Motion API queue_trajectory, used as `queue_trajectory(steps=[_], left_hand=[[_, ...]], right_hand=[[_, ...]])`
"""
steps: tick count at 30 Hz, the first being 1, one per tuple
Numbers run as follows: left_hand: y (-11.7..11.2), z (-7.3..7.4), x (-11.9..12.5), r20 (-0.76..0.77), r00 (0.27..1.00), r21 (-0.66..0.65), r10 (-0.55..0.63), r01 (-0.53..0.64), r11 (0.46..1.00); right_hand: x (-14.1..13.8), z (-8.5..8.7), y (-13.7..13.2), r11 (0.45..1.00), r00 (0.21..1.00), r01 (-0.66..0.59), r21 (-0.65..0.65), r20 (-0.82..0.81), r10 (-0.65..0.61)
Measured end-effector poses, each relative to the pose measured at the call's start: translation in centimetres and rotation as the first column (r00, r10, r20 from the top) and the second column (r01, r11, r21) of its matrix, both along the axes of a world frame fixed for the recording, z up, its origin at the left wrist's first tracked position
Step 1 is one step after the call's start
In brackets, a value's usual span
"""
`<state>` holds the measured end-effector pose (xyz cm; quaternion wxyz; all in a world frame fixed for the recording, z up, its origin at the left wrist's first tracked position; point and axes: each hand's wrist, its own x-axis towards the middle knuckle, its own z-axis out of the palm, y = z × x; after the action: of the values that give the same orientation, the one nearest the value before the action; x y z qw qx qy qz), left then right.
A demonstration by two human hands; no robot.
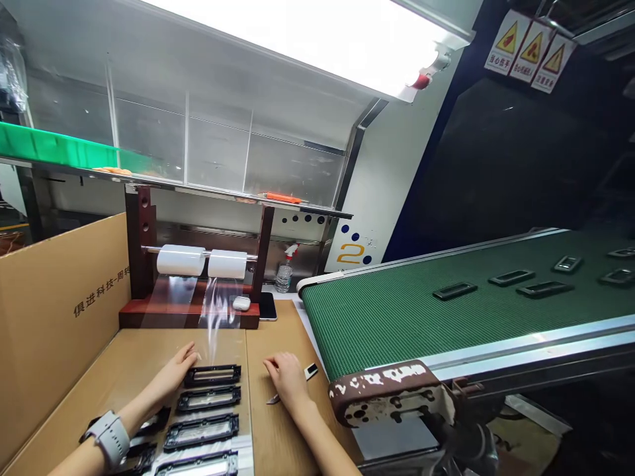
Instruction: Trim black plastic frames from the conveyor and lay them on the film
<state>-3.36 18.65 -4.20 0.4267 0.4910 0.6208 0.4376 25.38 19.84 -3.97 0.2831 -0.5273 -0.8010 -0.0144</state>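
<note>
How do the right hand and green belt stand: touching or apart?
Apart: the head view shows cardboard between the right hand and the belt.

The frames [203,421] are glossy black plastic, the film [171,297] clear and shiny, the rolls [181,260] smooth and white. The stand [139,258] is smooth dark-red wood, the board [44,291] matt brown cardboard. The belt [377,311] is finely ribbed and matt, perhaps rubber; its rail [520,342] is bright metal, its end cap [381,380] rough with chipped paint.

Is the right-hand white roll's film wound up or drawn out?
Drawn out: clear film runs down from the white roll across the red base.
</note>
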Motion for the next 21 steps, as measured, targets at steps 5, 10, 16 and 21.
queue_trajectory(steps=[5, 10, 16, 21], left_hand=[[-2.1, -0.9, 2.1, -0.403, 0.908, 0.196, -0.112, 0.205, 0.959], [-4.6, -1.3, 3.8, -0.67, 0.707, 0.11, -0.227, 0.396, 0.912], [-4.6, -0.5, 4.2, -0.805, 0.539, -0.004, -0.249, 0.414, 0.91], [-4.3, -2.5, 3.0, -0.848, 0.46, -0.05, -0.263, 0.425, 0.904]], right_hand=[[1.2, 0.5, -0.6, 0.993, 0.993, 0.115, -0.004, 0.033, -0.114], [1.8, 1.1, -1.1, 0.978, 0.976, 0.205, -0.034, 0.085, -0.201], [2.1, 3.0, -2.6, 0.979, 0.97, 0.188, -0.084, 0.175, -0.171], [2.3, 7.4, -4.8, 0.975, 0.905, 0.156, -0.16, 0.419, -0.075]])
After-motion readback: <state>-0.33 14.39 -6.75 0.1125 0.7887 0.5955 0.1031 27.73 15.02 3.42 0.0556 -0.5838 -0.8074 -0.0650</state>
